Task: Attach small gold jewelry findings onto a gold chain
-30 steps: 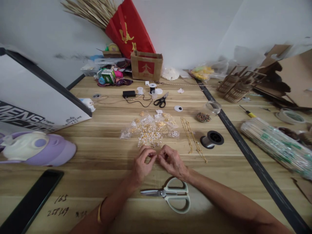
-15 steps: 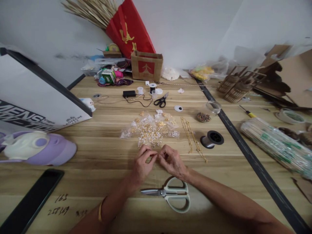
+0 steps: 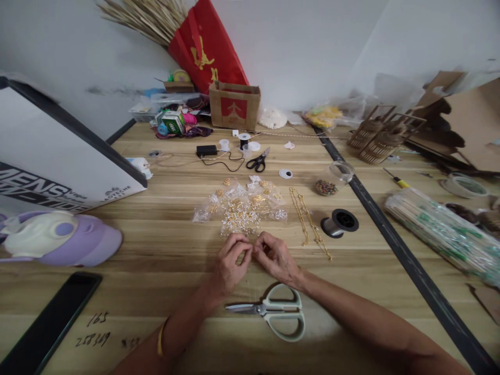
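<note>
My left hand [image 3: 233,262] and my right hand [image 3: 275,258] meet fingertip to fingertip over the wooden table, both pinched. Whatever lies between the fingertips is too small to make out. Just beyond them is a pile of gold and clear beads [image 3: 239,216] with small plastic bags around it. Pale-handled scissors [image 3: 273,311] lie closed on the table below my hands. To the right are gold chains [image 3: 305,219] and a black spool of thin wire [image 3: 339,224].
A phone [image 3: 54,317] and a purple and white object [image 3: 78,237] lie at left, beside a large box [image 3: 66,156]. Black scissors [image 3: 258,160], a jar of beads [image 3: 332,179] and packed sticks [image 3: 437,229] stand farther off.
The fingers of my left hand have shifted slightly, with the fingertips still meeting those of my right hand.
</note>
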Available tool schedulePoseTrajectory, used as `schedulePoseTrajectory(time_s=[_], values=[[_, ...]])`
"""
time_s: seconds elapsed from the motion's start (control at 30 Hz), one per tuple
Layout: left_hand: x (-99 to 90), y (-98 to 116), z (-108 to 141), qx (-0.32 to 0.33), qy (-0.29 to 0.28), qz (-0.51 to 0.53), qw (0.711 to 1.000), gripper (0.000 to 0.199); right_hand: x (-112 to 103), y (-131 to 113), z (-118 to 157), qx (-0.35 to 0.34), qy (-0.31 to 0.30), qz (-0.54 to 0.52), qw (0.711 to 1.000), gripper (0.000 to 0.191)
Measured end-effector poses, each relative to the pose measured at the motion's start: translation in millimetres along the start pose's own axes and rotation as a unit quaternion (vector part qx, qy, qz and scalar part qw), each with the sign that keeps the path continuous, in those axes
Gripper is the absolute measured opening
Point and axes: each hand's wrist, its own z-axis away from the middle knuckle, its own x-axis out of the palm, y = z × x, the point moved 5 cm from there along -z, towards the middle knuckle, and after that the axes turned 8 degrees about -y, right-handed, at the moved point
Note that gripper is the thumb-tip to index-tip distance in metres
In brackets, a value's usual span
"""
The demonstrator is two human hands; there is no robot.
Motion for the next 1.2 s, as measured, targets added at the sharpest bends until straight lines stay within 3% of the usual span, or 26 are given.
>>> schedulePoseTrajectory(time_s=[0.37,0.57,0.8,1.2], values=[[-0.3,2,-2,0.028,0.003,0.011,1.0,0.016,1,4,-1,0.022,-0.009,-0.052,0.998,0.011],[1.0,-12,-5,-0.06,-0.016,0.115,0.991,0.012,1,5,-1,0.017,-0.007,-0.046,0.999,0.012],[8.7,-30,-1,-0.184,-0.055,0.223,0.956,0.008,0,8,-4,0.025,0.003,-0.044,0.999,0.015],[11.0,-36,1,-0.213,-0.077,0.248,0.942,0.006,-1,8,-5,-0.047,-0.014,0.027,0.998,0.012]])
